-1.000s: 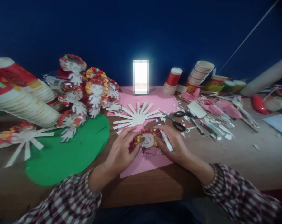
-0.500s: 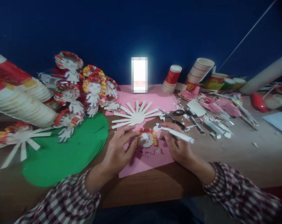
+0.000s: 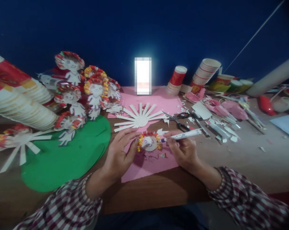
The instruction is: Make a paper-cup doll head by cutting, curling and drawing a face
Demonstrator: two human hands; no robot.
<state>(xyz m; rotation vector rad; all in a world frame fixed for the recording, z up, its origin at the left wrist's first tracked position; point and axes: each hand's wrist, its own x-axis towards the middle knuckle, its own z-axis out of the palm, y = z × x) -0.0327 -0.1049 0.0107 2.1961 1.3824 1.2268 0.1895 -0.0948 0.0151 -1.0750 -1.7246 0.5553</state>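
Observation:
On pink paper (image 3: pixel 146 167) near the table's front lies a round white paper face (image 3: pixel 148 143) with drawn eyes and a smile, ringed by curled red and yellow strips. My left hand (image 3: pixel 122 153) holds its left edge between thumb and fingers. In my right hand (image 3: pixel 184 151) is a white marker (image 3: pixel 186 134), its purple tip end close to the right side of the face. Just behind lies a white paper disc with strips fanned out (image 3: pixel 141 120). Dark marks and a small coloured scrap show on the pink paper below the face.
Black scissors (image 3: pixel 180 121) and paper scraps lie right of centre. Cup stacks (image 3: pixel 205 75) stand behind. At left are green sheets (image 3: pixel 65 163), finished paper dolls (image 3: pixel 74 68) and long leaning cup stacks (image 3: pixel 25 102). A bright pixelated phone-like screen (image 3: pixel 143 76) stands at the back.
The marker has tilted, its rear end now raised and its tip lower, nearer the face's right edge. My left hand remains at the face's left edge.

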